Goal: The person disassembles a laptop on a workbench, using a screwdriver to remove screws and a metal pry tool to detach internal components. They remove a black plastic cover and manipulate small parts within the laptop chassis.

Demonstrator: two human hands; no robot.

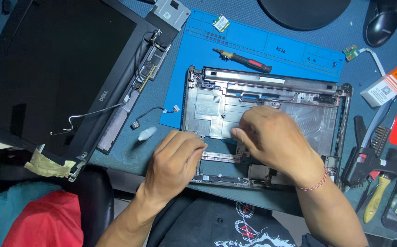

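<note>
An empty grey laptop bottom shell (217, 103) lies on a blue work mat (248, 39) before me. My left hand (173, 162) rests curled on the shell's near left edge, fingers closed, with nothing visible in it. My right hand (271, 137) is over the middle of the shell, fingertips pinched together and pressing down on the inner plastic; whatever is under the fingers is hidden. A red string bracelet circles the right wrist.
A detached laptop screen panel (57, 68) with loose cables lies at left. A red-handled screwdriver (246, 61) and small screws sit on the mat. A black glue gun (367, 162), yellow-handled tool (375, 199), orange-white box (390, 82), mouse (383, 20), and small white tube (147, 133) surround the shell.
</note>
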